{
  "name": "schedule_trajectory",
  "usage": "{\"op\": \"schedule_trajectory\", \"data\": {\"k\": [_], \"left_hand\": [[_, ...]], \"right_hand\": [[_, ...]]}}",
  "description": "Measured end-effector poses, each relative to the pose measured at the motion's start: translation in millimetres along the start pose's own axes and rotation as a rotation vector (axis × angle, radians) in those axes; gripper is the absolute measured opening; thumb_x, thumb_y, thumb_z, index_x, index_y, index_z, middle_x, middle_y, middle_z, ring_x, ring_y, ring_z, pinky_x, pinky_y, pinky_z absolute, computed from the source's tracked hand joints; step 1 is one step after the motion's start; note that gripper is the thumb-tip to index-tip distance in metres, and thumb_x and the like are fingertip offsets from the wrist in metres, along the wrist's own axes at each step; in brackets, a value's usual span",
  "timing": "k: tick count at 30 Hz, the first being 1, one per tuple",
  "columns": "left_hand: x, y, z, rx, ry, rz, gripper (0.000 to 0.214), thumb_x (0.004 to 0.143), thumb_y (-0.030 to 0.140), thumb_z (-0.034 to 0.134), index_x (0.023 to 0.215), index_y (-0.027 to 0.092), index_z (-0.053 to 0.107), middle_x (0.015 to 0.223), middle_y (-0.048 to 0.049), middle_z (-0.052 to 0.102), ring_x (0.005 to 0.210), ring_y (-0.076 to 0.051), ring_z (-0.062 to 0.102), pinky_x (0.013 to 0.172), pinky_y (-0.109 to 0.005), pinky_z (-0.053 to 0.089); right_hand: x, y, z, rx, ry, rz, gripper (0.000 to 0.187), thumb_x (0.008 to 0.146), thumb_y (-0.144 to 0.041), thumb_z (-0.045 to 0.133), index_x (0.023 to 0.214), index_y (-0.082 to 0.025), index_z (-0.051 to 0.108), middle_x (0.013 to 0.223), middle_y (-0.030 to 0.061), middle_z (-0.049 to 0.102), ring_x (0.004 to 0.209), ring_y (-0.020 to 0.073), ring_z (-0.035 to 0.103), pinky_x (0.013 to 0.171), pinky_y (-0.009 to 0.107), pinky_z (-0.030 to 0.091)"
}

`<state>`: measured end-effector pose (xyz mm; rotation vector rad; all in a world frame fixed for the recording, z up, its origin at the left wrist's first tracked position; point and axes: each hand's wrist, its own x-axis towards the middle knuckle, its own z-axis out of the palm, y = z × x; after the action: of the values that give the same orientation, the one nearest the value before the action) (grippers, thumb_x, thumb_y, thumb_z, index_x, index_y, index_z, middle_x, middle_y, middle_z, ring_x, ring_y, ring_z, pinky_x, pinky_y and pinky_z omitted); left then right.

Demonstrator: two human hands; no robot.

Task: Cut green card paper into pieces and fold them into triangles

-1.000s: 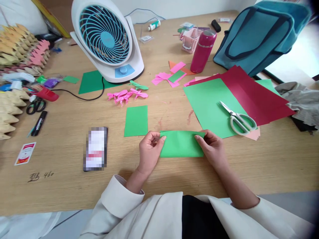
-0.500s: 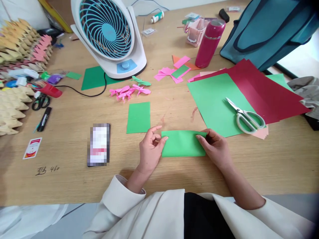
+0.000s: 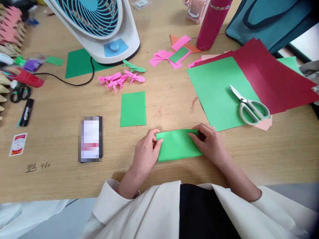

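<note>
A folded sheet of green paper (image 3: 178, 146) lies just above the table's front part, held at both ends. My left hand (image 3: 147, 149) pinches its left end between thumb and fingers. At the right end, my right hand (image 3: 209, 142) grips the upper corner, with the thumb on top and the fingers partly hidden behind. Beyond my left hand rests a smaller green paper rectangle (image 3: 133, 109). White-handled scissors (image 3: 251, 108) lie on a large light green sheet (image 3: 214, 86) to the right of my hands.
A phone (image 3: 91, 139) lies left of my hands. Behind are pink paper figures (image 3: 119, 79), pink strips (image 3: 161, 58), a white fan (image 3: 124, 43) and its black cord. Dark red sheets (image 3: 274, 83), a magenta bottle (image 3: 211, 25) and a teal bag (image 3: 269, 23) stand or lie at right.
The view has tilted down and shifted, so the table things appear higher and spread outward. My right hand has slid slightly inward along the paper's top edge; both hands keep hold of it.
</note>
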<state>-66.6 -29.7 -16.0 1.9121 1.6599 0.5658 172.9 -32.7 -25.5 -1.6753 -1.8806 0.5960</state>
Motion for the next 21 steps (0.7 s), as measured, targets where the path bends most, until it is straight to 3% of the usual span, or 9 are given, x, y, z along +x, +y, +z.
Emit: {"op": "schedule_trajectory", "data": {"k": [6, 9, 13, 17, 21], "left_hand": [[3, 7, -1.0, 0.261, -0.083, 0.042, 0.028, 0.091, 0.019, 0.057, 0.119, 0.019, 0.053, 0.078, 0.0006, 0.06, 0.07, -0.017, 0.06, 0.072, -0.03, 0.047], [5, 9, -2.3, 0.359, -0.092, 0.077, 0.032, 0.091, 0.019, 0.059, 0.122, 0.017, 0.053, 0.088, -0.0043, 0.061, 0.08, -0.02, 0.061, 0.078, -0.033, 0.049], [11, 7, -3.8, 0.463, -0.052, 0.316, 0.042, 0.092, 0.015, 0.055, 0.133, 0.024, 0.053, 0.112, -0.0104, 0.056, 0.1, -0.024, 0.057, 0.085, -0.038, 0.049], [19, 5, -8.7, 0.448, -0.27, 0.633, 0.046, 0.094, 0.005, 0.042, 0.133, 0.024, 0.055, 0.12, -0.0098, 0.058, 0.106, -0.022, 0.055, 0.09, -0.037, 0.049], [25, 7, -13.8, 0.395, -0.412, 0.712, 0.041, 0.096, 0.007, 0.039, 0.133, 0.017, 0.055, 0.128, -0.0119, 0.06, 0.114, -0.023, 0.054, 0.096, -0.04, 0.049]], "right_hand": [[1, 1, 4, -0.085, -0.023, -0.014, 0.006, 0.089, -0.025, 0.064, 0.09, -0.02, 0.062, 0.075, 0.0009, 0.059, 0.075, 0.0203, 0.055, 0.072, 0.034, 0.036], [1, 2, 5, -0.071, -0.008, 0.001, 0.015, 0.087, -0.024, 0.065, 0.1, -0.019, 0.062, 0.075, 0.0005, 0.058, 0.074, 0.0205, 0.056, 0.073, 0.034, 0.038], [2, 1, 5, -0.068, -0.011, 0.03, 0.023, 0.086, -0.024, 0.063, 0.108, -0.019, 0.06, 0.076, 0.001, 0.059, 0.073, 0.0204, 0.056, 0.072, 0.035, 0.038], [3, 0, 4, -0.053, -0.015, 0.053, 0.026, 0.087, -0.025, 0.061, 0.112, -0.02, 0.058, 0.075, 0.0012, 0.059, 0.072, 0.0207, 0.056, 0.072, 0.035, 0.038], [3, 1, 5, -0.037, -0.013, 0.062, 0.035, 0.085, -0.024, 0.061, 0.12, -0.019, 0.055, 0.075, 0.0003, 0.057, 0.07, 0.0199, 0.055, 0.072, 0.036, 0.041]]}}
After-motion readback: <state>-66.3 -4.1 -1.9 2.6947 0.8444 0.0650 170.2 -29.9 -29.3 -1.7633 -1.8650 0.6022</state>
